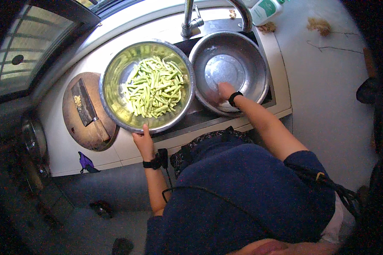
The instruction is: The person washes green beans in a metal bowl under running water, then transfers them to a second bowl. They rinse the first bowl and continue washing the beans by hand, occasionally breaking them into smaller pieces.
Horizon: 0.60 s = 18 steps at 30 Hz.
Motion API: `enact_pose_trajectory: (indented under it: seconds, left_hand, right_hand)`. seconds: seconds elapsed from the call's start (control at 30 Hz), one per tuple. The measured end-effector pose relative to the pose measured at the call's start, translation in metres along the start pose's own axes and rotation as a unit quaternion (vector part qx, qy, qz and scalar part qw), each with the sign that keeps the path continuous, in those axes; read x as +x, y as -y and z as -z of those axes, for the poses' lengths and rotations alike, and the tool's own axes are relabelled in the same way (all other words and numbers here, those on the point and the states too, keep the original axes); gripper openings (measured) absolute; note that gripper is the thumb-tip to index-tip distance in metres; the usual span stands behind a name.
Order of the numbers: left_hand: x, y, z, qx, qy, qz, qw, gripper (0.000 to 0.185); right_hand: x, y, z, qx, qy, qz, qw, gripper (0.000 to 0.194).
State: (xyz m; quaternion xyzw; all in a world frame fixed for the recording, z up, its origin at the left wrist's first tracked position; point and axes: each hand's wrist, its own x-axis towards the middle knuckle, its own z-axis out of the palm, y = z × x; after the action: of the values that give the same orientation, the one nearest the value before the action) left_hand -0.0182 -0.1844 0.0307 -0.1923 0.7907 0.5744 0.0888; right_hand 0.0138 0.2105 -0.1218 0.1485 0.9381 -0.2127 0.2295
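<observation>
My left hand (143, 142) grips the near rim of a wide stainless-steel bowl (114, 92), with the thumb over the edge. Inside that bowl lies a heap of cut green beans (154, 87). To its right, a second steel basin (253, 60) rests over the sink (271, 100). My right hand (226, 91) reaches down into this basin near its front wall. Its fingers are blurred and partly hidden, so whether they hold anything is unclear. The basin's bottom looks wet, with no beans visible in it.
On the left, a round wooden chopping board (73, 124) carries a cleaver (84, 102) with minced bits on its blade. A purple cloth item (86, 162) lies at the counter's front edge. Behind the basin stand a faucet (188, 24) and a white-green bottle (266, 12). An open window (28, 47) is upper left.
</observation>
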Motion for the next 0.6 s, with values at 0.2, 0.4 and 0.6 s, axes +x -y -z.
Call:
enact_pose_trajectory:
  seconds: [0.2,0.4,0.6]
  left_hand:
    - [-0.001,-0.003,0.0,-0.004,-0.008,0.008,1.0,0.034]
    - [-0.002,-0.006,0.0,-0.011,-0.015,-0.006,1.0,0.037]
    - [0.002,-0.002,0.001,-0.076,-0.003,0.091,0.993,0.039]
  right_hand:
    - [0.004,0.012,0.008,-0.006,0.096,-0.002,0.995,0.023]
    - [0.001,0.014,0.005,-0.084,-0.029,0.08,0.993,0.025]
    - [-0.011,0.012,0.043,-0.059,-0.091,0.019,0.994,0.015]
